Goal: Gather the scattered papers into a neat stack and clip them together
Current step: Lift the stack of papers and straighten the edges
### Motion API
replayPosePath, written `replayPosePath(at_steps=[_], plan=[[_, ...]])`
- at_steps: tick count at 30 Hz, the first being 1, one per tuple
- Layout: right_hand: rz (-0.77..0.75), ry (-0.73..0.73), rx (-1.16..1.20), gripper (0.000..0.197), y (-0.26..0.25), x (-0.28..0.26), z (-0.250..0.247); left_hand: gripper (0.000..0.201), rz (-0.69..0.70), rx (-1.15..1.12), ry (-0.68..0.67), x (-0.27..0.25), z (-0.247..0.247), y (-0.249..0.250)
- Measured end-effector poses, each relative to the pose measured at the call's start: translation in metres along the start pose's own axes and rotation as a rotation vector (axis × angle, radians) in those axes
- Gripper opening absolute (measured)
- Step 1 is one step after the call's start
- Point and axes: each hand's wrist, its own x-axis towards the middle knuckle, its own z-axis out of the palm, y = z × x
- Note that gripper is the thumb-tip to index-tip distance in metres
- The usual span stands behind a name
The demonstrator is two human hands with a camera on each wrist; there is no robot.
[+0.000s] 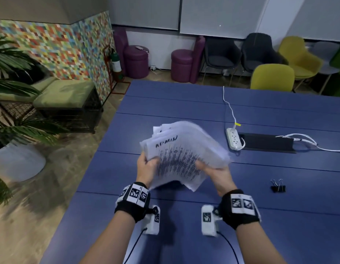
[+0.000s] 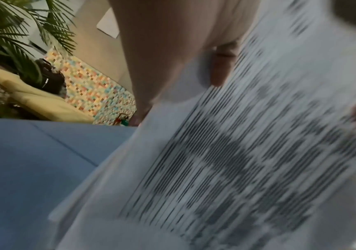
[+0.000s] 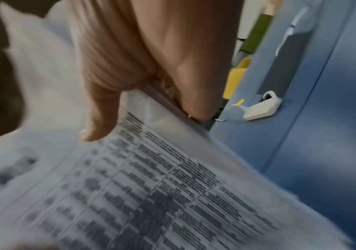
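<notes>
A fanned, uneven stack of printed white papers (image 1: 180,155) hangs above the blue table (image 1: 279,216), the top sheet marked "ADMIN". My left hand (image 1: 147,166) grips the stack's left edge, thumb on top. My right hand (image 1: 216,172) grips its right edge, thumb pressed on the print. The sheets are blurred with motion. In the left wrist view the papers (image 2: 236,160) fill the frame beside my left hand's thumb (image 2: 221,67). In the right wrist view my right hand's thumb (image 3: 100,115) lies on the papers (image 3: 151,194). A black binder clip (image 1: 278,186) lies on the table to my right.
A white power strip (image 1: 234,139) with cords lies beside a black cable slot (image 1: 268,142) beyond the papers. Chairs stand past the table's far edge. Potted palms and a green bench are on the floor at left.
</notes>
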Motion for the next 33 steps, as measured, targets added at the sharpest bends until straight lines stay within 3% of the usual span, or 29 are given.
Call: replayPosePath(at_steps=[4,6,9,13,19,24,27,30,33], plan=[[0.002,0.059,-0.104,0.04,0.022,-0.001,-0.003,0.016,-0.061,-0.077,0.06,-0.001,0.004,0.001],[-0.01,0.079,-0.105,0.041,0.019,0.004,-0.003,0.014,-0.028,-0.103,0.09,0.002,0.004,0.011],[-0.021,0.127,-0.086,0.027,0.012,0.012,0.003,0.011,0.015,-0.155,0.128,0.006,0.006,0.021],[-0.038,0.134,-0.011,0.028,-0.004,0.013,0.009,0.008,0.108,-0.195,0.164,0.004,0.006,0.032],[-0.013,0.058,-0.05,0.035,0.008,0.004,-0.006,0.052,0.261,-0.264,0.223,-0.002,0.008,0.031],[-0.013,0.017,0.0,0.045,0.014,0.004,-0.009,0.06,0.198,-0.223,0.412,-0.01,0.027,0.047],[0.012,-0.024,0.019,0.054,0.013,0.004,-0.013,0.069,0.155,-0.069,0.517,-0.013,0.038,0.057],[0.018,-0.051,0.004,0.052,0.011,0.0,-0.013,0.074,0.266,0.172,0.501,-0.026,0.053,0.063],[0.034,-0.001,-0.006,0.043,0.011,-0.001,-0.016,0.075,0.216,0.173,0.525,-0.028,0.058,0.058]])
